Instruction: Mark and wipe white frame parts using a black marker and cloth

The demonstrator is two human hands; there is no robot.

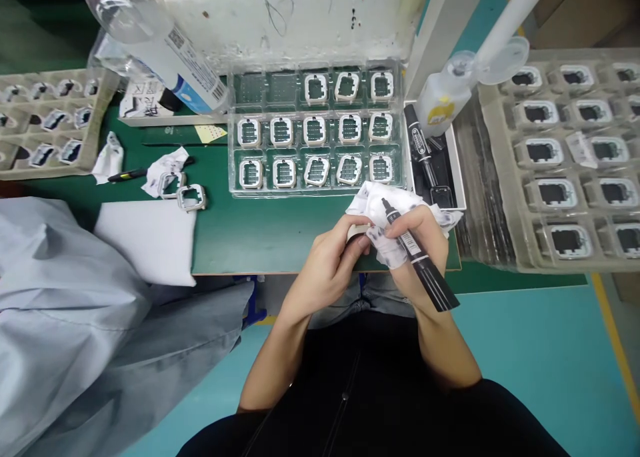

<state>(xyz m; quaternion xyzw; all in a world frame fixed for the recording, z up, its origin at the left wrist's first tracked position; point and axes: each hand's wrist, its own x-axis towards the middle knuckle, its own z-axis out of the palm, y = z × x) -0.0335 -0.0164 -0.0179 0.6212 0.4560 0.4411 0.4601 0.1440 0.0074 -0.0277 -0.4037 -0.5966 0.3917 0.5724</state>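
Over the bench's [260, 237] near side, the left hand [327, 263] pinches a pale frame [357, 231] between thumb and fingers, nearer than the clear plastic tray [285, 89]. The right hand [427, 237], fingers curled in, grips a black marker [425, 270], a smudged white cloth [383, 197] bunched against it.

Around the tray [251, 89] on the tabletop [260, 237]: bottle [187, 67] at ten o'clock, box [459, 163] at three, marker [427, 270] at five

We see a factory workshop: a green worktop [250, 237] with a clear tray [250, 89] of matching white frames [315, 119], stacked trays [483, 197] of similar parts alongside, and a yellow line [613, 330] across the turquoise floor [540, 363].
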